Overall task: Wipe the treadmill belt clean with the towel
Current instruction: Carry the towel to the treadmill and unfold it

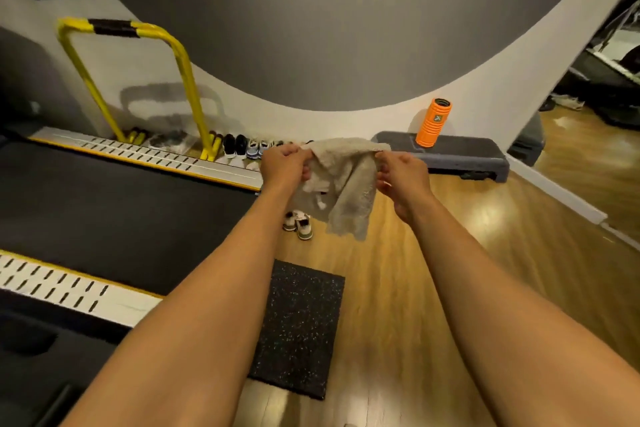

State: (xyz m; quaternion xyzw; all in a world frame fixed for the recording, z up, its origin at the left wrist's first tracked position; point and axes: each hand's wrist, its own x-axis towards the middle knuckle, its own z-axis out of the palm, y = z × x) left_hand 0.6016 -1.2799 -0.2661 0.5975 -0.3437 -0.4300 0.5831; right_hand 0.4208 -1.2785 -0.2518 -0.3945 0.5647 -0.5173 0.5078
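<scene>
Forearms outstretched, my left grip and right grip each pinch the nubby beige towel, drooping near the matte black treadmill belt.

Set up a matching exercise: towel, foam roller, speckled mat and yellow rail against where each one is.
Things:
1. towel
2. foam roller
3. speckled mat
4. yellow rail

Places:
a. flat on the wooden floor
b. held up between the left hand and right hand
c. upright on the grey step platform
d. on the far side of the treadmill belt, by the wall

Pairs: 1-b, 2-c, 3-a, 4-d
</scene>
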